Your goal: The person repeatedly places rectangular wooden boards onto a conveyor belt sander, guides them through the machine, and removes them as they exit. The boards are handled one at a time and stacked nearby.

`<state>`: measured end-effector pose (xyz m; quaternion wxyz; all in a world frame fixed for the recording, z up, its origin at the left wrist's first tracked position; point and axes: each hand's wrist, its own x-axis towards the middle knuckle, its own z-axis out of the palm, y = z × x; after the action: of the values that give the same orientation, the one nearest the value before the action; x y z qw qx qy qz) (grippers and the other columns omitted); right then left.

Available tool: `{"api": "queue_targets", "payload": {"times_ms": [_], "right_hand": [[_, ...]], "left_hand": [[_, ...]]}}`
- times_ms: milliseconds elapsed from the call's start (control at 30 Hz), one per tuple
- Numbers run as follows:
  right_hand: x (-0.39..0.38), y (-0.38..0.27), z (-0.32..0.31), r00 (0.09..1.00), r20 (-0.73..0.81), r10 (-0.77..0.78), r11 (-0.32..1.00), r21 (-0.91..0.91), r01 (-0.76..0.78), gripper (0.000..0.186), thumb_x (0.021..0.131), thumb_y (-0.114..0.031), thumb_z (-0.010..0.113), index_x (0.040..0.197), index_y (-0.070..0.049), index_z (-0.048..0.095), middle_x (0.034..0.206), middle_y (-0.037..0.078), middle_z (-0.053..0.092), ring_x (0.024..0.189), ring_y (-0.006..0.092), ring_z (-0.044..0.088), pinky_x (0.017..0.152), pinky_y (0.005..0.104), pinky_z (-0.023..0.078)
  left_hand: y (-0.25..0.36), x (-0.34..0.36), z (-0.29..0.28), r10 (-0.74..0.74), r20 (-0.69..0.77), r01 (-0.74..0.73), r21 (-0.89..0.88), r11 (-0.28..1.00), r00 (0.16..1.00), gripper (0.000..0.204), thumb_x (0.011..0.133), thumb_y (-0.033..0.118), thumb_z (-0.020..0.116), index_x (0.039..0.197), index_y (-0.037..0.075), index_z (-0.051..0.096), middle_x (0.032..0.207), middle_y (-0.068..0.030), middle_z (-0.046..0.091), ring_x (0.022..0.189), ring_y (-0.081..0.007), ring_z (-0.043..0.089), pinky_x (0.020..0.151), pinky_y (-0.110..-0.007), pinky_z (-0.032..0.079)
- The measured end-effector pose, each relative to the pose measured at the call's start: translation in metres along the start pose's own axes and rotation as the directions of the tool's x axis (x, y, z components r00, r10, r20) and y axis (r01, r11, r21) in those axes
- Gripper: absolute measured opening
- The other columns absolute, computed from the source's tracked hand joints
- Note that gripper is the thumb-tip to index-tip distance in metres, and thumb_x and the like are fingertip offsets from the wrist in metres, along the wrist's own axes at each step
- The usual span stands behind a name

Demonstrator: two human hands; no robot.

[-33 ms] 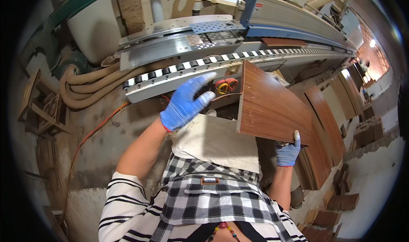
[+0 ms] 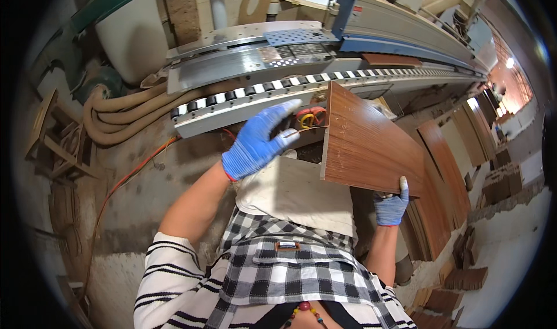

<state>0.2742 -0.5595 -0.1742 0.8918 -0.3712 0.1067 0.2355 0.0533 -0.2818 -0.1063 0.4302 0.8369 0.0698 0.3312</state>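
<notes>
Head view: your right hand (image 2: 391, 209) clamps the brown board (image 2: 371, 146) before you by its lower edge, fingers partly hidden. Your left hand (image 2: 253, 145) holds thumb and forefinger apart near its left edge; whether it pinches the thin strip (image 2: 312, 128) cannot be told.

R hand (image 2: 391, 207) gripping brown panel (image 2: 371, 146), btm edge – L hand (image 2: 258, 143) nr it, thumb & forefinger apart

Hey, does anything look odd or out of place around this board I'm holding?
Yes: a thin strip juts out past the left edge of the wooden board toward your left hand, rather than lying flush; whether it's attached is unclear.
</notes>
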Motion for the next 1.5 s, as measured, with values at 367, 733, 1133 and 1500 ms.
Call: {"api": "queue_targets", "payload": {"times_ms": [367,733,1133,1500], "right_hand": [[0.025,0.028,0.014,0.93,0.313,0.193,0.981,-0.073,-0.179,0.027,0.095,-0.034,0.053,0.081,-0.012,0.056,0.052,-0.004,0.04,0.046,0.0103,0.036,0.049,0.0263,0.033],[0.051,0.046,0.035,0.902,0.343,0.261,0.96,-0.19,-0.205,0.025,0.088,-0.031,0.065,0.105,-0.014,0.059,0.081,0.0,0.059,0.059,0.0137,0.05,0.052,0.0287,0.041],[0.035,0.185,0.173,0.668,0.495,0.557,0.812,-0.492,-0.313,0.019,0.092,-0.024,0.066,0.104,-0.011,0.058,0.088,0.003,0.064,0.06,0.0136,0.06,0.063,0.0369,0.059],[0.044,0.207,0.174,0.604,0.533,0.593,0.804,-0.428,-0.413,0.016,0.092,-0.017,0.065,0.105,-0.009,0.059,0.092,0.007,0.065,0.066,0.0173,0.061,0.066,0.0318,0.059]], "left_hand": [[0.02,-0.015,0.003,0.121,-0.267,-0.158,-0.122,0.98,0.956,0.025,0.097,0.017,0.055,0.113,0.004,0.069,0.121,-0.0139,0.062,0.114,-0.0284,0.058,0.101,-0.036,0.043],[0.037,-0.035,-0.035,0.16,-0.268,-0.092,0.252,0.963,0.95,0.037,0.087,0.031,0.068,0.117,0.01,0.065,0.134,-0.0154,0.052,0.121,-0.0326,0.051,0.104,-0.041,0.04],[-0.033,-0.066,-0.068,-0.211,-0.235,0.282,0.931,0.233,0.949,0.06,0.089,0.056,0.052,0.139,0.023,0.051,0.145,-0.0162,0.045,0.132,-0.04,0.039,0.115,-0.056,0.013],[-0.041,-0.068,-0.079,-0.384,-0.321,0.396,0.909,0.133,0.866,0.069,0.088,0.068,0.044,0.143,0.027,0.045,0.15,-0.0128,0.039,0.138,-0.0374,0.033,0.111,-0.061,0.017]]}}
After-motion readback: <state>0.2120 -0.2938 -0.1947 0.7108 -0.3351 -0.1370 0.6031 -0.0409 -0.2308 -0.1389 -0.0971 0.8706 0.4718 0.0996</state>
